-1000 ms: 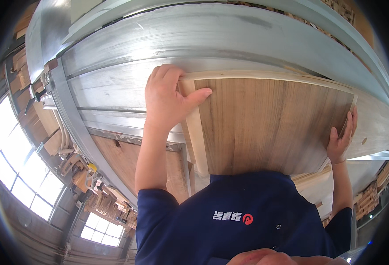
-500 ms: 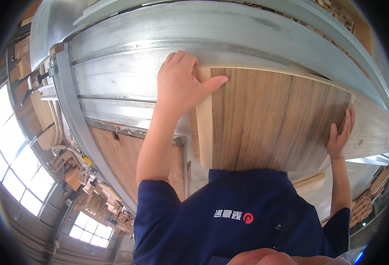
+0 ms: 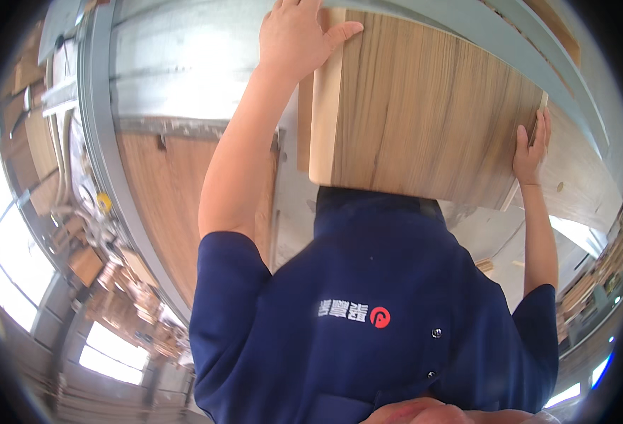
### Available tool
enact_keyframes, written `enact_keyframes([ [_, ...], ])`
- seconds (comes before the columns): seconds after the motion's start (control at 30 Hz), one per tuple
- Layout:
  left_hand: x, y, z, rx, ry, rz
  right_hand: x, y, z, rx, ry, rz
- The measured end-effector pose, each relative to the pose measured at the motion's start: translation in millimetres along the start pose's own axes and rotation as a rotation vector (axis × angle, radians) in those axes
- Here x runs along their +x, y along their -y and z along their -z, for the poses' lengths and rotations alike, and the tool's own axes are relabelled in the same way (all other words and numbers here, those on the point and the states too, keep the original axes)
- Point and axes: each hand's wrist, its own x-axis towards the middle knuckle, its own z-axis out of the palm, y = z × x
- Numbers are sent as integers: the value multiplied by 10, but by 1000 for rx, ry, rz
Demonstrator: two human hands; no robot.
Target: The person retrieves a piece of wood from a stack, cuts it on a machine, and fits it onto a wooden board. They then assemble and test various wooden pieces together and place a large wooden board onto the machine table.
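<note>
A wood-grain panel (image 3: 424,106) with a pale edge strip is held in front of my chest, spanning between my two hands. My left hand (image 3: 294,35) grips its far left corner, thumb over the brown face and fingers along the pale edge. At the opposite side, my right hand (image 3: 532,152) clasps the right edge, its thumb apart from the fingers. The underside of the panel is hidden. Beneath and beyond it lies a metal machine table (image 3: 177,88).
A grey metal rail (image 3: 103,141) runs along the left, beside a brown wooden board (image 3: 184,205). Another wood-grain board (image 3: 573,173) lies beyond my right hand. A yellow round object (image 3: 103,203) and piled wood offcuts (image 3: 124,297) are farther left.
Panel, hands and machine table all sit higher in the picture, as the view has tilted toward my body. Both hands keep their hold on the panel's sides.
</note>
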Motion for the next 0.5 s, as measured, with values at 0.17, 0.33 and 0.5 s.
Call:
enact_keyframes([
  [0.17, -1625, -108, 55, -133, -281, 357, -9, 111, 112, -100, -59, 96],
  [0.33, -3278, -656, -356, -837, -70, 968, 632, 1355, 2, 153, 75, 235],
  [0.5, -3108, -1040, -502, -1442, -32, 828, 1886, 1983, -1076, 345, 432, 316],
])
